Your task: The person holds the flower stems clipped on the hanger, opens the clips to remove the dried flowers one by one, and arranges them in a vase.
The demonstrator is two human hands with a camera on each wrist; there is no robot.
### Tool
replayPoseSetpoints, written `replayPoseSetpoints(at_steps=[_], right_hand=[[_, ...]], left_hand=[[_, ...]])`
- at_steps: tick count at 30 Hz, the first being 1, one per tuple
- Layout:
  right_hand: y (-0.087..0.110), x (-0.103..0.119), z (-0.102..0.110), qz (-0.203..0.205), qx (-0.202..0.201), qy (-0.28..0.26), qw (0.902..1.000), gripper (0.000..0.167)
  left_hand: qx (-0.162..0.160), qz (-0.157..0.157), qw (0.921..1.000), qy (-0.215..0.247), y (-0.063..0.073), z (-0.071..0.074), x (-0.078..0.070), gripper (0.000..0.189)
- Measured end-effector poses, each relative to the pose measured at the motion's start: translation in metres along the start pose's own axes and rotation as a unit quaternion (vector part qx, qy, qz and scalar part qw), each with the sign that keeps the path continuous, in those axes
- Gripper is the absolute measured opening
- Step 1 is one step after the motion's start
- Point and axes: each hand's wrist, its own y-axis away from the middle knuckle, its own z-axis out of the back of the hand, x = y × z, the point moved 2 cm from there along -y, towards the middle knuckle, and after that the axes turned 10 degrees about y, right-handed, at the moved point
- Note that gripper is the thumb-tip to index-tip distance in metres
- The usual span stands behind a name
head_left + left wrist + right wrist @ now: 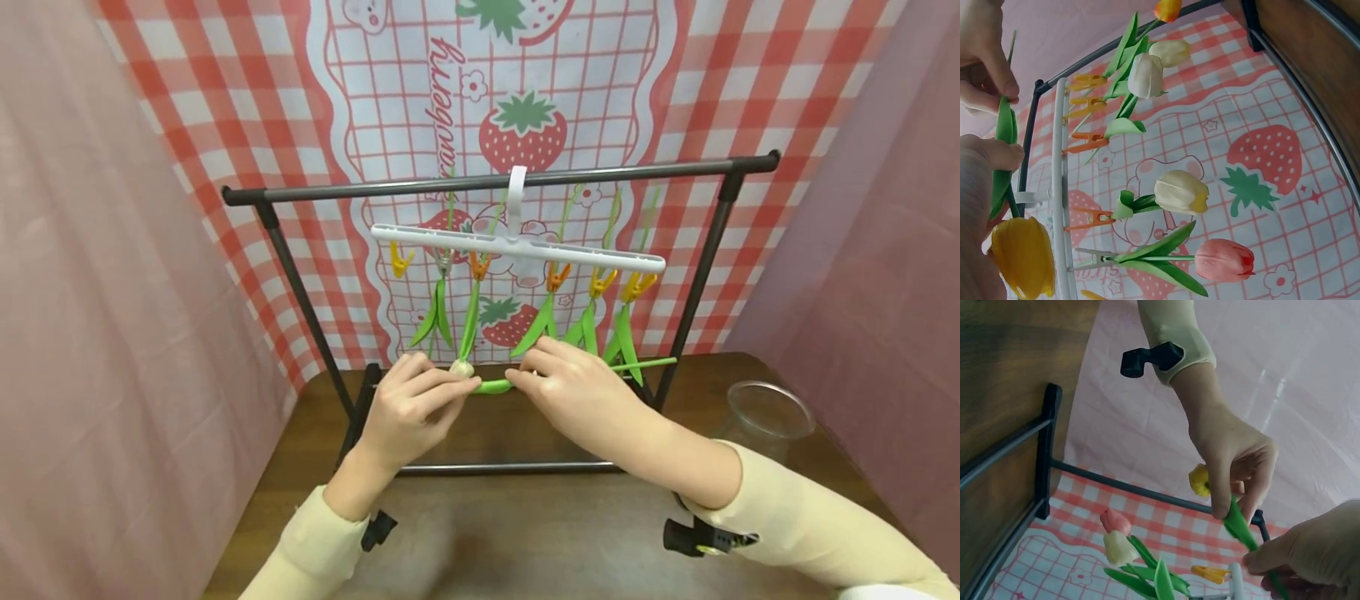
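Both hands hold one artificial yellow tulip [1022, 256] sideways, below the white hanger [465, 242]. My left hand [416, 404] pinches its green leaves [1239, 530] near the bloom, which shows past the fingers in both wrist views. The fingers of my right hand [570, 387] pinch farther along, and the stem [652, 363] sticks out to the right behind that hand. Upside down from the hanger's clips hang several other tulips, among them a pink tulip [1222, 257] and a white tulip [1180, 192]. The leftmost yellow clip [400, 260] holds nothing.
The hanger hooks over the dark top bar [622, 174] of a rack on a wooden table [315, 467]. A clear round container [768, 412] stands at the right. Behind the rack hangs a strawberry-print cloth [420, 125], with pink curtains [90, 333] at the sides.
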Motion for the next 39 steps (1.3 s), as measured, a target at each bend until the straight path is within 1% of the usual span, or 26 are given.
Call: replayPoseSetpoints(at_steps=[2,5,7,9,11,13,14,16,18,20,23,25,27,30,31,33,35,36,37,39], right_hand=[[0.003,-0.001,0.0,-0.004,-0.007,-0.009,0.9999,0.026],[0.008,-0.006,0.002,-0.011,-0.03,-0.027,0.9991,0.03],[0.011,-0.011,0.003,-0.015,-0.042,-0.038,0.9983,0.034],[0.014,-0.016,0.005,-0.019,-0.048,-0.042,0.9978,0.033],[0.018,-0.023,0.009,-0.028,-0.049,-0.043,0.9975,0.032],[0.022,-0.032,0.015,-0.041,-0.049,-0.042,0.997,0.031],[0.024,-0.038,0.018,-0.05,-0.051,-0.038,0.9967,0.03],[0.028,-0.049,0.025,-0.064,-0.057,-0.031,0.9958,0.033],[0.033,-0.061,0.032,-0.076,-0.07,-0.021,0.9944,0.036],[0.038,-0.073,0.038,-0.089,-0.087,-0.008,0.9923,0.039],[0.049,-0.087,0.046,-0.12,-0.103,0.011,0.9874,0.037],[0.058,-0.095,0.05,-0.159,-0.113,0.024,0.9806,0.034],[0.067,-0.102,0.053,-0.201,-0.12,0.034,0.9716,0.028],[0.081,-0.112,0.056,-0.262,-0.145,0.048,0.9528,0.023],[0.086,-0.116,0.057,-0.277,-0.149,0.055,0.9475,0.022],[0.095,-0.123,0.058,-0.311,-0.17,0.064,0.9329,0.018],[0.104,-0.131,0.058,-0.336,-0.182,0.073,0.9212,0.018],[0.108,-0.135,0.059,-0.344,-0.186,0.075,0.9172,0.02],[0.112,-0.138,0.058,-0.353,-0.19,0.074,0.913,0.022],[0.121,-0.144,0.056,-0.368,-0.194,0.064,0.9071,0.024]], left_hand=[[-0.001,0.001,1.0,0.004,0.0,-0.002,-0.001,0.013],[0.003,0.027,0.9995,0.013,0.001,-0.005,-0.001,0.014],[-0.004,0.051,0.9983,0.028,0.003,-0.005,0.0,0.026],[-0.026,0.079,0.9947,0.061,0.006,-0.004,0.003,0.038],[-0.062,0.111,0.9873,0.095,0.01,-0.001,0.008,0.044],[-0.101,0.149,0.9754,0.127,0.016,0.002,0.015,0.04],[-0.117,0.172,0.9685,0.137,0.019,0.004,0.02,0.037],[-0.133,0.222,0.9569,0.131,0.023,0.007,0.029,0.031],[-0.128,0.273,0.9467,0.115,0.027,0.009,0.037,0.027],[-0.11,0.315,0.9386,0.087,0.03,0.007,0.043,0.028],[-0.085,0.361,0.9275,0.048,0.033,0.001,0.052,0.037],[-0.082,0.38,0.9208,0.026,0.035,-0.004,0.059,0.042],[-0.087,0.403,0.911,0.016,0.037,-0.008,0.065,0.046],[-0.095,0.445,0.8903,0.022,0.043,-0.013,0.075,0.049],[-0.097,0.46,0.8823,0.029,0.045,-0.014,0.077,0.05],[-0.097,0.49,0.8651,0.041,0.049,-0.016,0.081,0.051],[-0.094,0.513,0.8518,0.05,0.054,-0.018,0.084,0.051],[-0.093,0.522,0.8462,0.054,0.056,-0.018,0.085,0.051],[-0.092,0.529,0.8416,0.058,0.058,-0.019,0.086,0.051],[-0.093,0.537,0.8355,0.068,0.061,-0.021,0.087,0.052]])
